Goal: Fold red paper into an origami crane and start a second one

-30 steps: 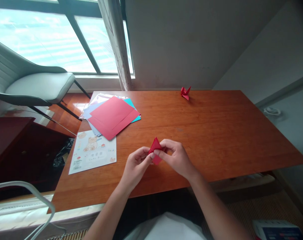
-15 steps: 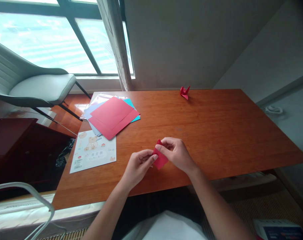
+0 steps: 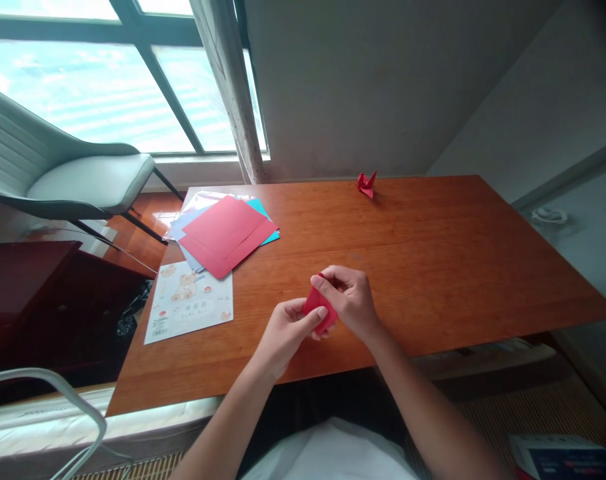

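Between both hands, just above the near edge of the wooden table [image 3: 433, 260], is a small folded piece of red paper [image 3: 313, 301]. My left hand [image 3: 293, 328] grips its lower part, thumb lying across the front and fingers behind. My right hand [image 3: 347, 297] pinches the upper edge, with its thumb on the face near the top corner. The fingers behind the paper are partly hidden. Farther back on the table stands a finished red origami crane [image 3: 367, 185].
Left on the table lie a stack of red paper sheets [image 3: 223, 233], a blue sheet [image 3: 270, 236] under them, and a white printed card [image 3: 187, 310] with bear drawings. A pale chair [image 3: 93, 180] stands by the window. A white curved tube [image 3: 57, 380] rises at lower left.
My left thumb has moved further across the paper, and the left fingers now show beneath it. My right hand has shifted slightly up and left along the top edge. The view tilted slightly.
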A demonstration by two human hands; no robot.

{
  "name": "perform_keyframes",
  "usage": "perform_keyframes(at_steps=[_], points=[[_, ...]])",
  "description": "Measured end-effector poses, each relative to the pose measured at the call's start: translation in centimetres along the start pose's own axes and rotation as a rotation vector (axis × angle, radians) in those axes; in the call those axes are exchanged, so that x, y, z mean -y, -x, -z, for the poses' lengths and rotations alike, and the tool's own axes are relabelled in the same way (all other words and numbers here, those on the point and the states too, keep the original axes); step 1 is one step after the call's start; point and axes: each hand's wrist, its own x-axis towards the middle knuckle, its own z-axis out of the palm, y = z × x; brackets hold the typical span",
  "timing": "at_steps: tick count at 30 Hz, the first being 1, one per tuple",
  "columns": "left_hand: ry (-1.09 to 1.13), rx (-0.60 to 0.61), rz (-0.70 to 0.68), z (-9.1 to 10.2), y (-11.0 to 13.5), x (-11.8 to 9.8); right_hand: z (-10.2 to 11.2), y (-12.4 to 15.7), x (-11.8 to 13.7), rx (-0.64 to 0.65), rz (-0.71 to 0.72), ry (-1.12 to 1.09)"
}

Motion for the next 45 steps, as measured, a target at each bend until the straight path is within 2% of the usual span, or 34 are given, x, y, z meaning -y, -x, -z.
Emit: perform_keyframes(at_steps=[2,6,9,14,17,20,25,28,33,37,40,45], points=[[-0.054,-0.037,-0.046,-0.2,-0.2,0.0,0.4,0.0,0.0,0.025,0.008,0.014],[-0.073,-0.196,-0.155,-0.5,-0.9,0.2,1.1,0.6,-0.4,0.151,-0.035,0.025],[-0.057,-0.242,-0.177,-0.5,-1.2,0.5,1.3,1.2,-1.0,0.133,-0.046,0.083],[-0.166,-0.243,-0.231,-0.2,-1.3,0.5,1.5,1.4,-1.5,0.087,-0.018,0.114],[-0.186,-0.249,-0.264,-0.2,-1.4,0.5,1.3,1.4,-1.7,0.081,-0.068,-0.001],[-0.172,-0.246,-0.282,-0.5,-1.3,0.5,1.0,1.5,-2.1,0.129,-0.14,-0.095],[-0.161,-0.199,-0.252,-0.4,-1.5,0.5,1.3,1.4,-2.2,0.145,-0.113,-0.032],[-0.173,-0.174,-0.242,-0.1,-1.7,0.5,1.3,1.4,-1.9,0.146,-0.143,-0.067],[-0.165,-0.258,-0.296,0.1,-2.1,0.7,1.0,1.8,-1.9,0.21,-0.28,-0.213],[-0.145,-0.235,-0.29,0.1,-2.3,0.5,1.0,2.1,-2.2,0.186,-0.285,-0.202],[-0.087,-0.207,-0.267,0.1,-2.6,0.2,1.1,2.2,-2.2,0.227,-0.289,-0.185],[-0.057,-0.251,-0.289,0.0,-3.1,0.0,0.7,2.4,-2.3,0.214,-0.344,-0.261]])
